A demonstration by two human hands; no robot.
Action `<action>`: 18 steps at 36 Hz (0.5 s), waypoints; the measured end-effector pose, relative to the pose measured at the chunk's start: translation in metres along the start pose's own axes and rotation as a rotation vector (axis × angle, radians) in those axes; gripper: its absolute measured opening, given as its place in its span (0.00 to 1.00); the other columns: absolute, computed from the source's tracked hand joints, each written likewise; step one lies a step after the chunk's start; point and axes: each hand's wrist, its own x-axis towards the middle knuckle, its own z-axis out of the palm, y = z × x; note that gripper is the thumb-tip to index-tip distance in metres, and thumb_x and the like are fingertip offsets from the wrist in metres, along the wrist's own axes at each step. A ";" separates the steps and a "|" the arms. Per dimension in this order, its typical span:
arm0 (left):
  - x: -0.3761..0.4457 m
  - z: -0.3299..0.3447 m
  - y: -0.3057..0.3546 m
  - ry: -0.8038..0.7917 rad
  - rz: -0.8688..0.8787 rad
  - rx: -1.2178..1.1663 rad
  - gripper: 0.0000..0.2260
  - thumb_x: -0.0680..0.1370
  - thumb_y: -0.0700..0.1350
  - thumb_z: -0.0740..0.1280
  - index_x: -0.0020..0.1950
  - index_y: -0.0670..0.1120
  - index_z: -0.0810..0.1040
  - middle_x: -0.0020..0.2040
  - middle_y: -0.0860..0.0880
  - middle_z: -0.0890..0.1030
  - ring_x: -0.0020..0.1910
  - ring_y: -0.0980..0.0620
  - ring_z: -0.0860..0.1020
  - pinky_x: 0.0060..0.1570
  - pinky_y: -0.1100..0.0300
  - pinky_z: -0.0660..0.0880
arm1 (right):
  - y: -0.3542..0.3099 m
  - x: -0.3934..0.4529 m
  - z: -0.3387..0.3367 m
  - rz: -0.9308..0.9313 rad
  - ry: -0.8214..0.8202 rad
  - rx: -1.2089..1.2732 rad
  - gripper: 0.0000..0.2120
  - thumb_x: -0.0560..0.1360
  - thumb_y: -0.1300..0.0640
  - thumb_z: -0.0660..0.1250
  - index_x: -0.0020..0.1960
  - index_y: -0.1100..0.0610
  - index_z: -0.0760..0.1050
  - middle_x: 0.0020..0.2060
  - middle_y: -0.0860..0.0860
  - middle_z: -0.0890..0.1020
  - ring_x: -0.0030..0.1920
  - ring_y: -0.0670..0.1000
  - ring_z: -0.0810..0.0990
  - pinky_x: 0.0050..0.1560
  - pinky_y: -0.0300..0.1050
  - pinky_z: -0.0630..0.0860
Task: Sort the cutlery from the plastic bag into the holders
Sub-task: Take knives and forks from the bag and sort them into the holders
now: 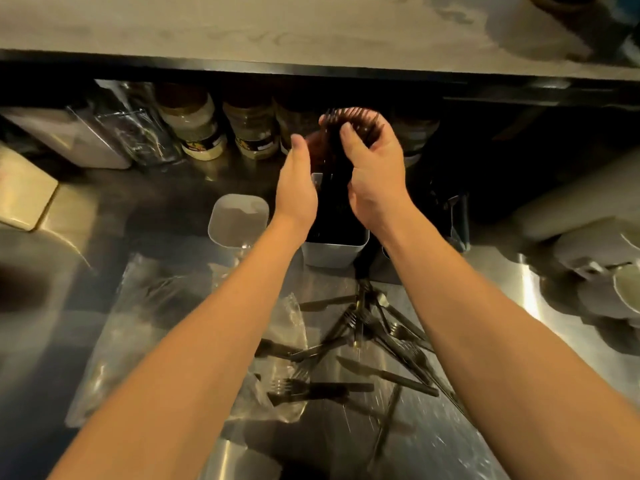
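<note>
My right hand (375, 174) grips a bundle of dark forks (349, 121), tines up, over a white holder (334, 251) that stands in the middle of the counter. My left hand (298, 183) is flat against the left side of the bundle, fingers straight. A second white holder (238, 220) stands just left of it and looks empty. Loose dark forks and knives (367, 344) lie scattered on the steel counter near me, partly on a clear plastic bag (152, 327) spread flat.
Several jars (197, 129) line the back under a shelf (311, 32). A dark container (453, 216) stands right of the holders. Stacked white dishes (602, 271) sit at the right edge. A pale board (24, 192) lies at the left.
</note>
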 end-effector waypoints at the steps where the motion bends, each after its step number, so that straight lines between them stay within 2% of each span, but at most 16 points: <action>1: -0.001 -0.003 -0.007 0.004 0.012 0.011 0.24 0.85 0.57 0.49 0.73 0.45 0.71 0.66 0.51 0.78 0.68 0.55 0.74 0.74 0.55 0.66 | 0.009 -0.001 -0.002 -0.016 -0.011 -0.101 0.07 0.81 0.64 0.65 0.52 0.53 0.78 0.52 0.56 0.84 0.55 0.54 0.83 0.58 0.52 0.81; 4: -0.004 -0.005 -0.016 0.045 0.174 0.166 0.23 0.83 0.56 0.50 0.74 0.47 0.66 0.68 0.46 0.75 0.69 0.53 0.72 0.69 0.64 0.67 | 0.033 -0.007 -0.010 -0.035 -0.106 -0.429 0.08 0.78 0.64 0.68 0.56 0.57 0.79 0.49 0.48 0.83 0.51 0.41 0.81 0.54 0.36 0.78; 6: -0.005 -0.006 -0.019 0.031 0.280 0.243 0.20 0.83 0.56 0.51 0.72 0.50 0.67 0.65 0.46 0.76 0.66 0.53 0.75 0.67 0.60 0.71 | 0.040 -0.010 -0.013 -0.050 -0.121 -0.509 0.10 0.75 0.64 0.71 0.56 0.58 0.78 0.48 0.45 0.81 0.47 0.36 0.79 0.50 0.31 0.75; 10: -0.008 -0.008 -0.021 0.058 0.400 0.443 0.20 0.84 0.50 0.51 0.66 0.47 0.77 0.60 0.53 0.79 0.62 0.58 0.76 0.63 0.62 0.71 | 0.042 -0.015 -0.009 -0.159 -0.055 -0.515 0.09 0.75 0.60 0.72 0.53 0.56 0.75 0.48 0.47 0.79 0.48 0.42 0.77 0.52 0.37 0.75; 13: -0.009 -0.011 -0.025 -0.013 0.334 0.613 0.19 0.85 0.46 0.50 0.69 0.47 0.77 0.64 0.54 0.78 0.65 0.58 0.73 0.69 0.58 0.68 | 0.056 -0.018 -0.018 -0.291 -0.071 -0.874 0.06 0.77 0.54 0.67 0.51 0.56 0.77 0.53 0.54 0.79 0.56 0.53 0.75 0.57 0.48 0.75; 16: -0.006 -0.019 -0.036 -0.153 0.294 1.084 0.27 0.82 0.54 0.45 0.73 0.48 0.73 0.75 0.50 0.70 0.74 0.51 0.66 0.76 0.48 0.57 | 0.067 -0.026 -0.029 -0.386 -0.121 -1.337 0.15 0.77 0.59 0.67 0.59 0.68 0.77 0.63 0.64 0.75 0.63 0.64 0.70 0.64 0.53 0.72; 18: -0.009 -0.021 -0.034 -0.113 0.345 1.181 0.28 0.81 0.56 0.44 0.73 0.49 0.72 0.75 0.49 0.70 0.75 0.49 0.65 0.76 0.46 0.56 | 0.062 -0.035 -0.031 -0.419 -0.091 -1.325 0.15 0.79 0.60 0.65 0.61 0.69 0.76 0.65 0.64 0.73 0.66 0.63 0.68 0.66 0.49 0.70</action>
